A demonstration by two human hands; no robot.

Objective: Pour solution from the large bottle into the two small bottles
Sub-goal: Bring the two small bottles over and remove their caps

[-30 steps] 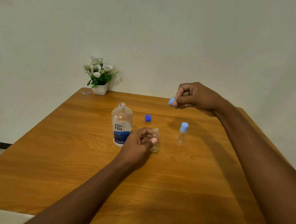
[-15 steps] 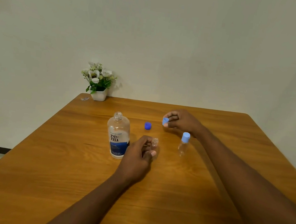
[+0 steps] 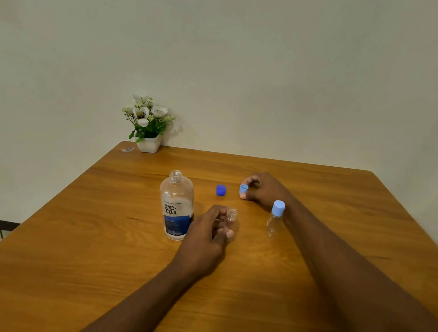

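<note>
Just right of the large bottle, my left hand curls round the open small bottle; farther right, my right hand pinches a pale cap. I'd set that flat, clear of the capped bottle.

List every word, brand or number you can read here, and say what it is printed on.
"re" over "nu": big dark letters on the white label of the large bottle.
Small line above that name: too small to read.
Print on the label's blue band: blurred, unreadable.
Nothing else in view shows text.
</note>
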